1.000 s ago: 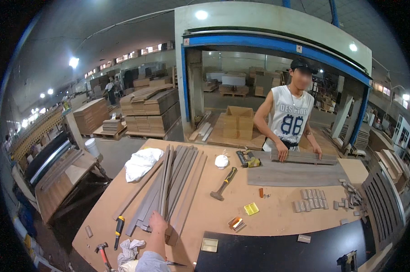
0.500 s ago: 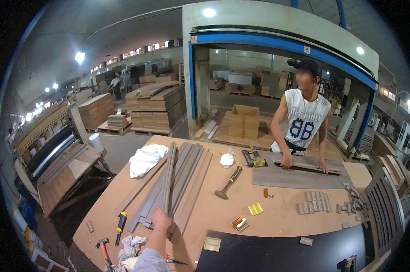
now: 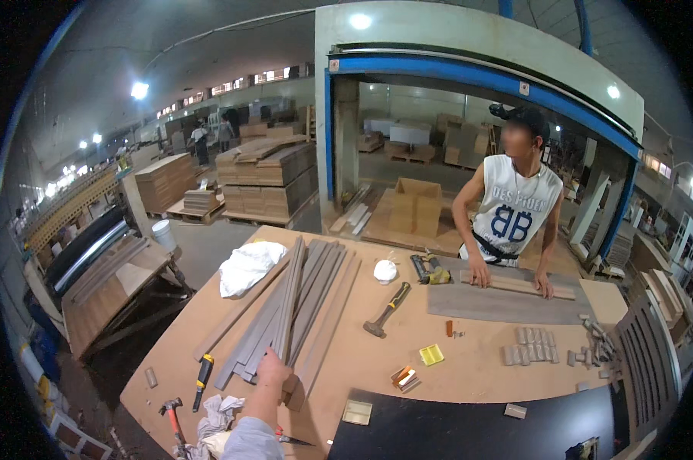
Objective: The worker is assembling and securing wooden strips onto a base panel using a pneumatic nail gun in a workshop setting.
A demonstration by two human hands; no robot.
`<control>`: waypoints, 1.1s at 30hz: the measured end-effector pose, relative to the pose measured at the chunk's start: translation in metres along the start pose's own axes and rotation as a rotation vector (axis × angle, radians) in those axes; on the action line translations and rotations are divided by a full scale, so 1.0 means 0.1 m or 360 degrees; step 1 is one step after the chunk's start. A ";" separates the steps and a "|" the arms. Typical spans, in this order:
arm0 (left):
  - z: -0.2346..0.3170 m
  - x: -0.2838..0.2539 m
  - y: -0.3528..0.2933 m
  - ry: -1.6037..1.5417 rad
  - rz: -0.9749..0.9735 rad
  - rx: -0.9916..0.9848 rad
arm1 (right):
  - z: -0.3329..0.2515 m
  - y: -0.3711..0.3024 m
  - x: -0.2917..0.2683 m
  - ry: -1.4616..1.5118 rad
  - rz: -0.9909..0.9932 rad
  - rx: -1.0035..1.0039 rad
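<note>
My left hand (image 3: pixel 271 371) is closed around the near end of a long grey-brown wood strip (image 3: pixel 288 295), its fingers partly hidden. That strip lies on top of a loose fan of similar strips (image 3: pixel 316 280) on the large tan worktable. My right hand is out of view. Close to my left forearm lie a crumpled pale rag (image 3: pixel 220 418), a claw hammer with a red handle (image 3: pixel 176 425) and a yellow-and-black utility knife (image 3: pixel 203 381). A dark pointed tool (image 3: pixel 294 441) shows just right of my sleeve.
Across the table a co-worker (image 3: pixel 515 207) has both hands on strips over a grey board (image 3: pixel 507 307). Between us lie a hammer (image 3: pixel 387 310), a nail gun (image 3: pixel 430 270), a yellow tray (image 3: pixel 431 354) and small blocks (image 3: pixel 532 345). A black panel (image 3: pixel 469 429) covers the near right.
My left hand stays at the strip's end, with a finger now raised a little. The co-worker's strips have turned to lie flatter on the board. The view has shifted slightly.
</note>
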State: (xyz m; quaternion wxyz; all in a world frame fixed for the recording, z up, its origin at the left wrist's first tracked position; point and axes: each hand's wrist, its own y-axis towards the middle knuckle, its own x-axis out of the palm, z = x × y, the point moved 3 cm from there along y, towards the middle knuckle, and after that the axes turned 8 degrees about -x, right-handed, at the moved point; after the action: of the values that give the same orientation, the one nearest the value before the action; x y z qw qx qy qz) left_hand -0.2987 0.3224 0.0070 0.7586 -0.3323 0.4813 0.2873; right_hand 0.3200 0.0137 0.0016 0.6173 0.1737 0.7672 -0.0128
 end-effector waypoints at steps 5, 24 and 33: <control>-0.54 -0.13 0.37 -0.0127 -0.0195 0.0099 | -0.07 0.08 0.07 0.0068 -0.0099 -0.0049; -0.58 -0.40 -2.98 -0.2102 -0.1487 -0.0382 | -0.11 0.23 0.06 0.0859 0.0499 -0.0181; -1.19 0.07 -3.56 -0.2332 -0.1524 -0.0272 | -2.42 0.03 0.14 0.2456 -0.2255 0.0020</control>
State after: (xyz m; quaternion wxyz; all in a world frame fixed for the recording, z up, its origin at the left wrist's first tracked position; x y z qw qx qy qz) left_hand -0.0917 0.0114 0.0441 0.8883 -0.2860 -0.3408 0.1142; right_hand 0.0904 0.0772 0.0459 -0.1895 -0.3512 0.8790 -0.2610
